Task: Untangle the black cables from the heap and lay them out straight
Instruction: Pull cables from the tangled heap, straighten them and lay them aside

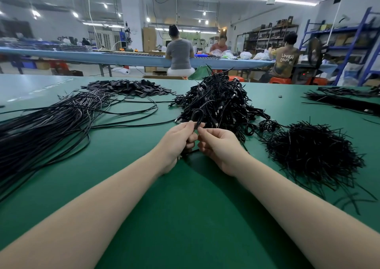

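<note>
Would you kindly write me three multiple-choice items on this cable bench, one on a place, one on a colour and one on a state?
1. Where do the long straightened black cables lie?
A. left of the hands
B. right of the hands
C. on the floor

2. What colour is the flat table mat?
A. grey
B. green
C. red

3. What is the folded black cable loop doing?
A. lying loose on the mat
B. hanging off the table edge
C. held in both hands

Answers:
1. A: they fan out on the mat's left side.
2. B: the bare mat is green all over.
3. C: the left hand and right hand pinch it in front of the tangled black cable heap.
</note>
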The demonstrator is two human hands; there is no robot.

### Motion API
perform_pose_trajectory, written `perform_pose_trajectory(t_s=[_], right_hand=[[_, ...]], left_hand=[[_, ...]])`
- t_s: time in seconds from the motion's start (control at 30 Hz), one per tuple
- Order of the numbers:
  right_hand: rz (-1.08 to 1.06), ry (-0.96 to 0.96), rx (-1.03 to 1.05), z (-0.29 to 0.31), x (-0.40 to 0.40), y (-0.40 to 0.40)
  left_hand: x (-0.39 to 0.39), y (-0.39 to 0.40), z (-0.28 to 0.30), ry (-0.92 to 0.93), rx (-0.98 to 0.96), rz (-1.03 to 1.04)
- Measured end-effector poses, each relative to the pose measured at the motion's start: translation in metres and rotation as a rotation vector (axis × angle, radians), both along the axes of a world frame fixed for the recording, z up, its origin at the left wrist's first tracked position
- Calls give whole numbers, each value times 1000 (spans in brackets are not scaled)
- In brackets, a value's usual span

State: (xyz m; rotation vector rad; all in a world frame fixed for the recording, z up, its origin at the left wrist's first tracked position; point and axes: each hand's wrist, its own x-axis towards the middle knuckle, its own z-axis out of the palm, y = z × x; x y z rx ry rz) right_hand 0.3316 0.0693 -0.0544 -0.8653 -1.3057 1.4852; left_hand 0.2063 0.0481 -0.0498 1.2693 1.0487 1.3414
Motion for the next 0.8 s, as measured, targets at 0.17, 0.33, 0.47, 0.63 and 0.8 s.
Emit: perform_pose_trajectory(t_s=[0.17, 0.33, 0.47, 0.63, 0.8], right_hand=[[24, -71, 17, 5, 3, 0], [76, -55, -32, 7, 6, -1], [122, -42, -70, 8, 10, 1], [199, -91, -105, 11, 14, 1], [314, -53, -168, 14, 19, 0]], left_hand=[[-7, -3, 10, -225, -158, -154], [-12, -7, 16, -244, -199, -134], [-18, -6, 15, -243, -235, -118], [-22, -4, 13, -187, -252, -131], [-25, -4, 12, -130, -255, -209]])
